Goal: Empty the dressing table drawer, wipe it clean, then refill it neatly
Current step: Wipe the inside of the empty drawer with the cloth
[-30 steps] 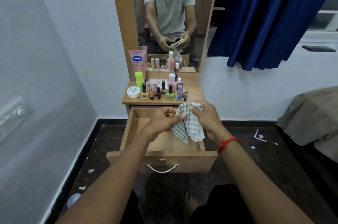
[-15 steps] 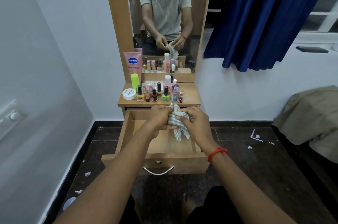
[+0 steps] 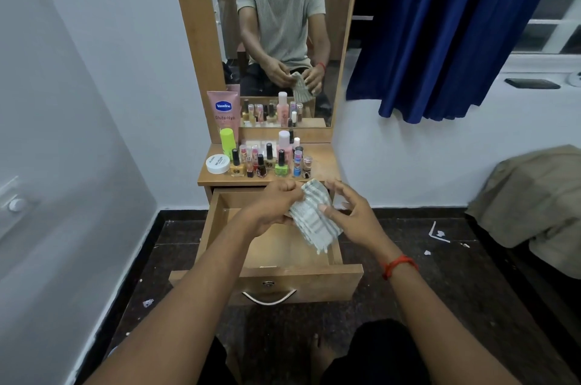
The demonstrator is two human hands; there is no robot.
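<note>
The wooden drawer [image 3: 267,277] is pulled out below the dressing table top [image 3: 323,169]; what shows of its inside holds no items. Over it I hold a green-and-white checked cloth [image 3: 314,221] with both hands. My left hand [image 3: 273,205] pinches the cloth's upper left edge. My right hand [image 3: 352,214] holds its right side, thumb on the fabric and fingers spread. The cloth hangs down toward the drawer's right wall. Several nail polish bottles [image 3: 268,163], a white jar [image 3: 218,163], a green bottle [image 3: 228,141] and a pink Vaseline tube [image 3: 223,111] stand on the table top.
A mirror [image 3: 283,32] stands behind the table top. A white wall closes in on the left, a blue curtain [image 3: 456,29] hangs at the right, and an olive cloth [image 3: 531,196] lies on a bed at the far right. Paper scraps [image 3: 438,233] dot the dark floor.
The cloth, bunched tightly between both hands half a second ago, now hangs longer and more spread out. My right hand's fingers have opened.
</note>
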